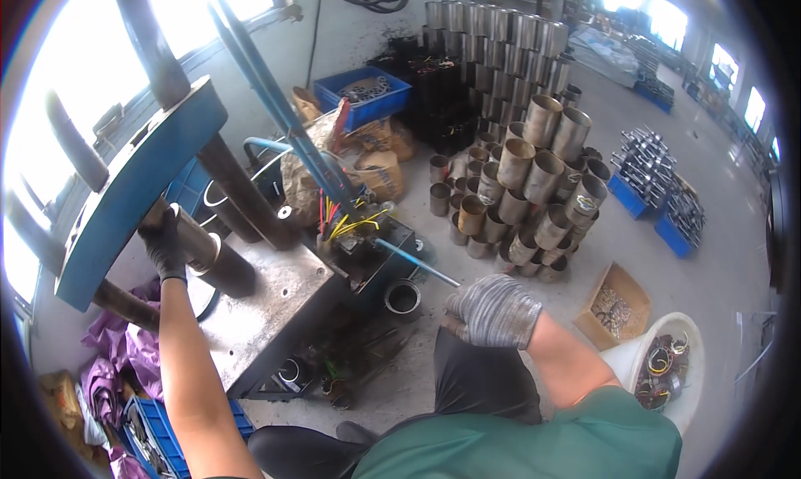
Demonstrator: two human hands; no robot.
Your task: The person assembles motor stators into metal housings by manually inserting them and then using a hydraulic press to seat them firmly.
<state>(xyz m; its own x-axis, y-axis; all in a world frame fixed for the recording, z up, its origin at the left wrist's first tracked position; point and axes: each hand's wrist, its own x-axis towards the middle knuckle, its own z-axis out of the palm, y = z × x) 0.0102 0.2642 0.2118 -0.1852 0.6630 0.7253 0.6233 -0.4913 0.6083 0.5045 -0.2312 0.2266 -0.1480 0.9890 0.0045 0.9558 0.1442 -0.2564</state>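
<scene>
My left hand point(163, 244), in a dark glove, reaches into the press under its blue curved beam point(146, 191). It is closed against a metal cylinder point(192, 241) standing on the press's steel table point(275, 291); its far fingers are partly hidden. Beside that cylinder stands a wider dark metal sleeve point(229, 269). My right hand point(499, 310), in a grey knit glove, is closed at the near end of a blue lever point(417, 262). The lever runs to a mechanism with red and yellow wires point(355, 222) at the table's right side.
Stacked metal cylinders point(534, 178) stand at the back right. Blue crates hold shafts point(647, 166). A cardboard box point(616, 304) and a white bucket point(692, 354) with wire scraps are near my right elbow. A blue crate point(142, 437) and purple cloth point(113, 345) lie lower left.
</scene>
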